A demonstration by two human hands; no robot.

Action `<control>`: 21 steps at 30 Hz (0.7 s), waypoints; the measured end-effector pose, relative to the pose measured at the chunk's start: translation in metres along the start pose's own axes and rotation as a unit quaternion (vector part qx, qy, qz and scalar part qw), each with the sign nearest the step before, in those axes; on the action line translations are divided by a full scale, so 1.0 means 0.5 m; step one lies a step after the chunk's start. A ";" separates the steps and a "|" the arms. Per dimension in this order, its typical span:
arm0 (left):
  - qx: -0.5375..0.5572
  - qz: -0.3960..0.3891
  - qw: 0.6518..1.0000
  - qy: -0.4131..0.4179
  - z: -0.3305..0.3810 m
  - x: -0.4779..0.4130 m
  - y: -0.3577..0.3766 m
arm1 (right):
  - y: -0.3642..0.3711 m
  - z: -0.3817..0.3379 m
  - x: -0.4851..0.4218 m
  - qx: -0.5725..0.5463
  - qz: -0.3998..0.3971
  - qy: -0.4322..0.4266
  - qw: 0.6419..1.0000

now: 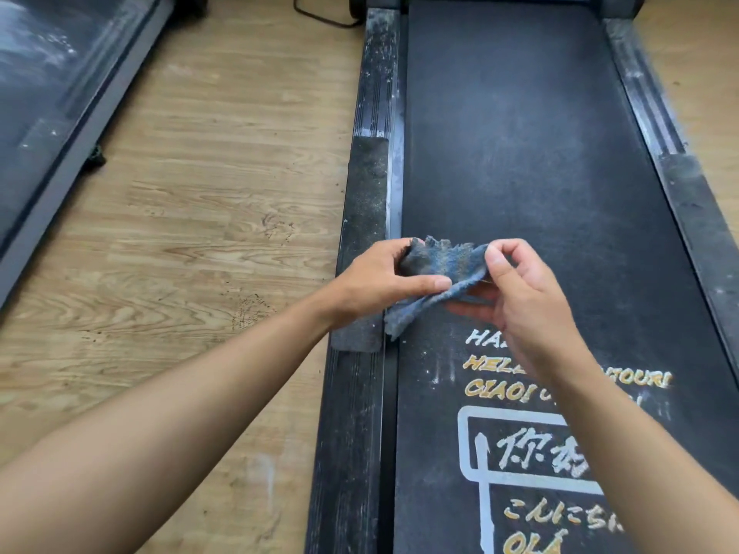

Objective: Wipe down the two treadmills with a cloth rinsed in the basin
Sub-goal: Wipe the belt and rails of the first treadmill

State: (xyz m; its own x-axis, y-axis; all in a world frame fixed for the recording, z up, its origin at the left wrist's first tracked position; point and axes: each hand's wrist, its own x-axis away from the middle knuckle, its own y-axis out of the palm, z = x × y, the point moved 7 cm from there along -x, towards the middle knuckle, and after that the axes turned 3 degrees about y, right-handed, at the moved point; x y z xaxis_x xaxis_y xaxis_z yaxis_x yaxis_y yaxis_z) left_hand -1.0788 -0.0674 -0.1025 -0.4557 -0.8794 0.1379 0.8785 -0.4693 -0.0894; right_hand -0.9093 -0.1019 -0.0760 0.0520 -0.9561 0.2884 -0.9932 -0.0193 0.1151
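both hands hold the blue-grey cloth (440, 269) in the air over the near-left part of the treadmill belt (520, 133), just above where the belt meets its left side rail (368, 185). the left hand (378, 281) grips the cloth's left end, with the thumb laid across the top and the fingers curled round it. the right hand (522, 295) pinches the cloth's upper right corner between thumb and forefinger, its other fingers reaching below the fabric. the cloth is crumpled and pulled between them, and one frayed corner hangs down toward the belt's left edge. the belt is dusty, and printed greetings (516, 449) in white and yellow lie on it, nearer the person than the cloth. a wooden floor (220, 193) runs along the left of the belt. across that floor, far left of the belt, sits the second treadmill (60, 113), also streaked with dust.
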 end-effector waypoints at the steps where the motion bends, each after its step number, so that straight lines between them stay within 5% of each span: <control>1: 0.029 0.011 0.999 0.008 0.011 0.000 -0.004 | 0.000 -0.009 -0.003 -0.014 0.001 -0.002 1.000; 4: 0.065 0.041 0.997 0.030 0.038 0.004 -0.012 | -0.007 -0.010 -0.006 -0.067 0.008 0.007 0.998; 13: -0.166 0.091 0.975 0.116 0.118 0.014 -0.056 | 0.041 0.047 0.023 -0.032 -0.068 0.042 0.996; 21: -0.163 0.152 0.974 -0.030 0.022 0.028 -0.072 | 0.038 0.055 0.024 0.025 -0.017 0.027 0.999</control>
State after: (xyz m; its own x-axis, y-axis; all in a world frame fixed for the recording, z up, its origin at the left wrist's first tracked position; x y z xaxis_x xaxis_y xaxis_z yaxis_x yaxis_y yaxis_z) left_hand -1.1155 -0.0620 -0.0864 -0.1634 -0.9800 0.1136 0.8752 -0.1971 -0.4419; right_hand -0.9306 -0.1219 -0.0966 0.0900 -0.9372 0.3371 -0.9947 -0.0674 0.0782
